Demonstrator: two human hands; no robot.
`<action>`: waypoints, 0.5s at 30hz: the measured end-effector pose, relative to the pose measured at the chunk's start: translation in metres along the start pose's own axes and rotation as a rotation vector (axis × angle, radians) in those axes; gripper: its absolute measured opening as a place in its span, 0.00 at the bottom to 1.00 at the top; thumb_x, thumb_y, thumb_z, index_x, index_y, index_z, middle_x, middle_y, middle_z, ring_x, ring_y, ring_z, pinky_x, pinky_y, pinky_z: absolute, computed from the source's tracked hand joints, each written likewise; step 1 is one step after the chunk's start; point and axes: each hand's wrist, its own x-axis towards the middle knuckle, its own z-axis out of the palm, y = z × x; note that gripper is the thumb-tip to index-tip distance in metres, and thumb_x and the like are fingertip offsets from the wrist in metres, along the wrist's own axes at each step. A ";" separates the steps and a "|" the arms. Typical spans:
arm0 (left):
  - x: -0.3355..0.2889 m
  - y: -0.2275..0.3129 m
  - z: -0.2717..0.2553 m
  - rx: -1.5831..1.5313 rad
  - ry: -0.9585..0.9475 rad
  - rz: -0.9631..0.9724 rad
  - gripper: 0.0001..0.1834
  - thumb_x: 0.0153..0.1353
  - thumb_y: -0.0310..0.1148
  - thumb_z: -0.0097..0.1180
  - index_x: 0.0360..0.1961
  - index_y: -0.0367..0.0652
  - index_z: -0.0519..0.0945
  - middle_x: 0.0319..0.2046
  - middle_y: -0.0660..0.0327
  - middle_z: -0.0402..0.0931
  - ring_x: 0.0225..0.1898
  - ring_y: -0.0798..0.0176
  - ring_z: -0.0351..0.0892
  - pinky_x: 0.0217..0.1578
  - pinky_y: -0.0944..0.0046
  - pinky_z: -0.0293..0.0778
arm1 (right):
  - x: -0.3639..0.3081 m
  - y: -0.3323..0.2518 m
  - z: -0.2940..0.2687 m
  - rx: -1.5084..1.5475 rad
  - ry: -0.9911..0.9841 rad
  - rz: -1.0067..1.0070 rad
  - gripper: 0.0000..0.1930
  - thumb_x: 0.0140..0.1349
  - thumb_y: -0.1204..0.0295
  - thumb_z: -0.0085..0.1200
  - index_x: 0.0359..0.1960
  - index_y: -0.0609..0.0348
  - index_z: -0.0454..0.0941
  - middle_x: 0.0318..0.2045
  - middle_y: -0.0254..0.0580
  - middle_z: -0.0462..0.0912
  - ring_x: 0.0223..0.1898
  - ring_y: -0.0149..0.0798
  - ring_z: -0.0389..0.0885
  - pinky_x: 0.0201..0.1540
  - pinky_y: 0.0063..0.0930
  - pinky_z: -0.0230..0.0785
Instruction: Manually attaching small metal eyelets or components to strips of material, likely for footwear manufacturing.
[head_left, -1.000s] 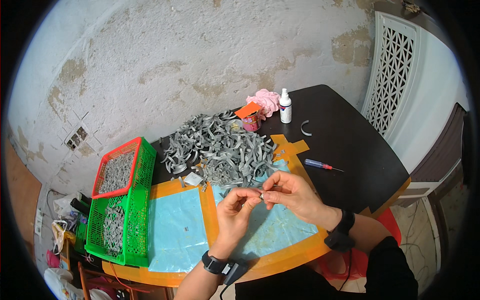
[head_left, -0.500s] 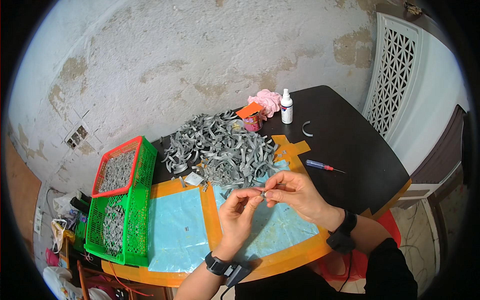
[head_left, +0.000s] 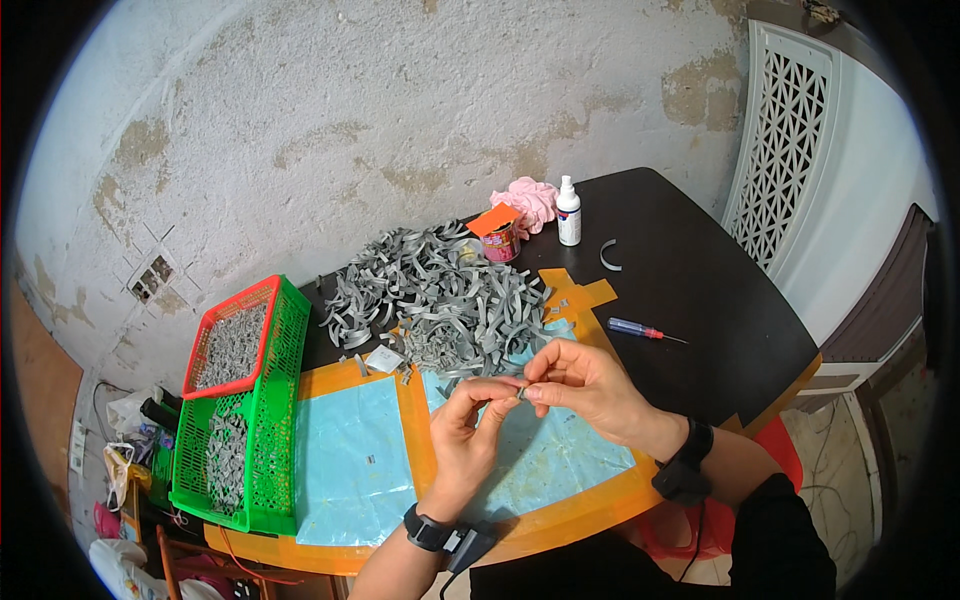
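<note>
over the worktop, toward its near edge, left hand and right hand meet, pinching a small grey piece between them, neither nearer; its long axis unclear.

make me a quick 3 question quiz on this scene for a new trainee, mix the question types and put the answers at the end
1. Multiple choice: what do the left hand and right hand hold between their fingertips?
A) the white bottle
B) a small piece
C) the pink cloth

2. True or false: the blue-handled screwdriver lies on the dark tabletop, to the right of the pile of gray strips.

3. Fill in the colour: the large basket on the left side is ____.

Key: 1. B; 2. true; 3. green
</note>
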 end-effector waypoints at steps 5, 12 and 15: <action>0.000 0.002 0.002 -0.006 0.060 0.012 0.04 0.59 0.17 0.55 0.36 0.34 0.77 0.40 0.54 0.80 0.43 0.64 0.78 0.46 0.66 0.74 | -0.001 0.000 0.005 -0.023 0.020 -0.028 0.07 0.62 0.75 0.56 0.39 0.61 0.71 0.33 0.34 0.76 0.34 0.26 0.77 0.39 0.20 0.70; -0.001 0.002 0.005 -0.032 0.093 0.008 0.05 0.58 0.16 0.55 0.36 0.33 0.77 0.40 0.55 0.79 0.43 0.64 0.78 0.46 0.66 0.74 | 0.000 0.004 0.005 0.038 -0.014 -0.020 0.07 0.64 0.74 0.54 0.39 0.60 0.69 0.37 0.37 0.75 0.34 0.29 0.78 0.39 0.23 0.72; -0.002 0.006 0.006 -0.006 0.083 0.022 0.04 0.60 0.17 0.54 0.35 0.35 0.76 0.41 0.53 0.79 0.44 0.65 0.78 0.46 0.66 0.74 | -0.002 0.002 0.008 -0.012 0.001 -0.039 0.06 0.64 0.75 0.53 0.39 0.60 0.69 0.38 0.38 0.74 0.34 0.29 0.78 0.38 0.23 0.72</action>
